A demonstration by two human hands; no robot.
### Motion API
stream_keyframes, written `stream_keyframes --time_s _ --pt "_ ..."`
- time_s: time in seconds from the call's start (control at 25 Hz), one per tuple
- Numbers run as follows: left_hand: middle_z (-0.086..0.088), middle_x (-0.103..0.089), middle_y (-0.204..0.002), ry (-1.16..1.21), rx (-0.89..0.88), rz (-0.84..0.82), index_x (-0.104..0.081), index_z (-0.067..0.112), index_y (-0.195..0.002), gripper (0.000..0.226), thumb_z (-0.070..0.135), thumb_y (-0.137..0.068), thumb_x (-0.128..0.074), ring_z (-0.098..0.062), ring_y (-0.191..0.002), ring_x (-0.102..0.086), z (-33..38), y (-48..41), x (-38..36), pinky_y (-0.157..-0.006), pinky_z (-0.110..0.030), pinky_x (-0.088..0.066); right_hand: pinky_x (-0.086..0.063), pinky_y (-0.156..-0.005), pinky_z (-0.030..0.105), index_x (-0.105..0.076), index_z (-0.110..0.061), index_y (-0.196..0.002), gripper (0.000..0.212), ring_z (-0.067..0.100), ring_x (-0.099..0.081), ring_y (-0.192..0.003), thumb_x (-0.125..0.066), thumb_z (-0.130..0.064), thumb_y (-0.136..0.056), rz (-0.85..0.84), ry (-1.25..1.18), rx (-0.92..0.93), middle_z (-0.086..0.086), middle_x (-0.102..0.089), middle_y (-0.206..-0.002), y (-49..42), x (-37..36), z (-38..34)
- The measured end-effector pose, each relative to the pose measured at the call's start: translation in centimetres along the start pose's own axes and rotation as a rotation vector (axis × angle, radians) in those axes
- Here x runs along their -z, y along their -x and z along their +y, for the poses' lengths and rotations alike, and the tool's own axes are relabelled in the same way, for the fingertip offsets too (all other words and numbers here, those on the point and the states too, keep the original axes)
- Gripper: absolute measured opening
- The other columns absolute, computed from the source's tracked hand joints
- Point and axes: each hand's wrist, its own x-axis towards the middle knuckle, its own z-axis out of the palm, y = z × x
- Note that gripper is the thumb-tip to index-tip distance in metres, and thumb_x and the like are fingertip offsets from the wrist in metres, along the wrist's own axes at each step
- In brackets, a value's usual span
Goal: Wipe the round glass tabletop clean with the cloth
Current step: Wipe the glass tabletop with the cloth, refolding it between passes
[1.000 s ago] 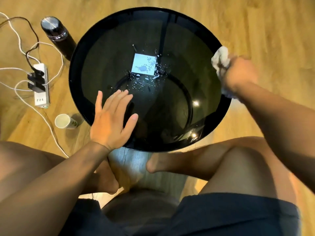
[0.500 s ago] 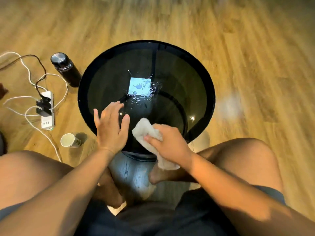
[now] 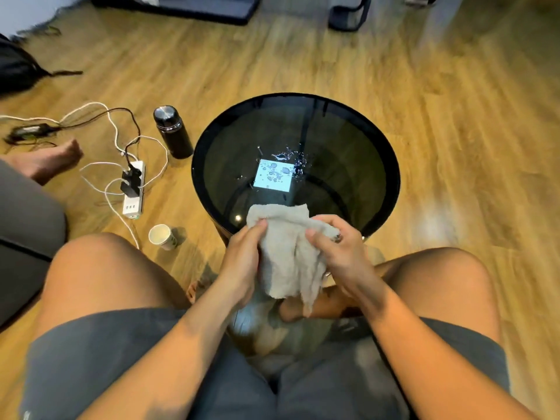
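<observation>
The cloth [image 3: 288,253] hangs bunched between both hands at the near edge of the round glass worktop [image 3: 378,165]; the left hand [image 3: 242,262] and right hand [image 3: 339,253] each have fingers closed on it. Water droplets [image 3: 285,168] sit near the centre, unwiped. A bunched cloth may smear rather than lift the wet, and drips pushed off the left rim could reach the power strip [image 3: 133,192] on the wooden floor [image 3: 454,86], where a flask [image 3: 172,131] and paper cup [image 3: 160,236] stand close by
</observation>
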Motion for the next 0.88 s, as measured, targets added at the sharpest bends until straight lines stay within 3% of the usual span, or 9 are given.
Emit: stream_keyframes --time_s 0.12,0.24,0.32,0.4,0.48,0.56,0.68,0.8,0.88 --pt "-0.002 -0.074 -0.11 0.069 0.057 -0.143 -0.069 0.017 -0.109 0.026 0.017 -0.098 -0.045 -0.015 -0.105 -0.068 0.6 0.6 0.0 -0.088 -0.034 -0.051 -0.045 -0.067 0.033 -0.066 -0.018 -0.076 0.004 0.019 -0.059 -0.073 -0.066 -0.014 -0.076 0.109 -0.261 -0.136 0.003 -0.062 -0.074 -0.8 0.8 -0.6" --pt "-0.003 -0.07 -0.12 -0.007 0.039 -0.242 -0.064 0.02 -0.12 0.031 0.014 -0.09 -0.057 -0.021 -0.114 -0.064 0.6 0.9 0.5 -0.091 -0.038 -0.052 -0.046 -0.07 0.037 -0.059 -0.014 -0.084 0.008 0.024 -0.058 -0.08 -0.062 -0.011 -0.09 0.002 -0.312 -0.254 0.009 -0.059 -0.083 -0.7 1.3 -0.5" --pt "-0.003 -0.068 -0.123 -0.126 -0.039 -0.244 -0.058 0.024 -0.127 0.049 0.009 -0.081 -0.064 -0.021 -0.116 -0.062 0.6 0.7 0.9 -0.088 -0.034 -0.052 -0.046 -0.069 0.036 -0.059 -0.017 -0.082 0.01 0.02 -0.057 -0.079 -0.065 -0.015 -0.089 -0.023 -0.139 -0.156 0.005 -0.06 -0.082 -0.5 1.6 -0.2" --pt "0.0 -0.064 -0.123 -0.3 -0.141 -0.253 -0.052 0.03 -0.13 0.062 0.008 -0.074 -0.067 -0.016 -0.112 -0.062 0.9 0.3 1.3 -0.083 -0.032 -0.052 -0.045 -0.066 0.029 -0.06 -0.02 -0.081 0.011 0.011 -0.056 -0.073 -0.068 -0.018 -0.088 0.036 0.202 0.052 -0.002 -0.06 -0.078 -0.3 1.8 -0.5" --pt "0.0 -0.067 -0.111 -0.514 -0.231 -0.298 -0.06 0.028 -0.116 0.048 0.018 -0.07 -0.072 -0.017 -0.102 -0.063 1.4 -0.2 1.7 -0.081 -0.036 -0.054 -0.042 -0.064 0.02 -0.059 -0.018 -0.084 0.01 0.002 -0.053 -0.07 -0.067 -0.015 -0.089 0.066 0.364 0.256 -0.008 -0.058 -0.077 -0.6 2.0 -2.1" --pt "-0.002 -0.068 -0.098 -0.76 -0.308 -0.285 -0.068 0.024 -0.096 0.035 0.041 -0.067 -0.077 -0.018 -0.095 -0.063 2.3 -0.4 1.9 -0.08 -0.038 -0.052 -0.041 -0.063 0.018 -0.058 -0.017 -0.087 0.009 -0.002 -0.051 -0.07 -0.067 -0.015 -0.09 0.074 0.423 0.379 -0.012 -0.057 -0.077 -1.3 2.5 -4.5" --pt "0.001 -0.056 -0.101 -1.047 -0.524 -0.225 -0.067 0.029 -0.077 0.037 0.062 -0.062 -0.074 -0.017 -0.099 -0.05 4.9 -0.6 2.0 -0.081 -0.033 -0.039 -0.042 -0.064 0.025 -0.057 -0.021 -0.088 0.009 0.003 -0.051 -0.071 -0.066 -0.019 -0.091 0.059 0.506 0.395 -0.013 -0.056 -0.076 -2.5 3.6 -7.4" --pt "-0.002 -0.067 -0.086 -1.036 -0.583 -0.324 -0.064 0.019 -0.079 0.036 0.05 -0.068 -0.079 -0.02 -0.079 -0.06 8.8 -0.5 2.3 -0.069 -0.037 -0.047 -0.042 -0.065 0.02 -0.057 -0.02 -0.089 0.007 0.003 -0.05 -0.073 -0.063 -0.019 -0.092 0.126 0.553 0.43 -0.012 -0.057 -0.079 -3.1 5.1 -9.3" --pt "-0.003 -0.068 -0.08 -1.023 -0.552 -0.285 -0.059 0.016 -0.086 0.032 0.035 -0.073 -0.081 -0.022 -0.072 -0.062 9.9 -2.3 2.6 -0.064 -0.038 -0.049 -0.043 -0.064 0.021 -0.058 -0.016 -0.091 0.006 0.007 -0.053 -0.076 -0.062 -0.02 -0.092 0.209 0.581 0.391 -0.006 -0.06 -0.085 -4.7 6.3 -8.8"
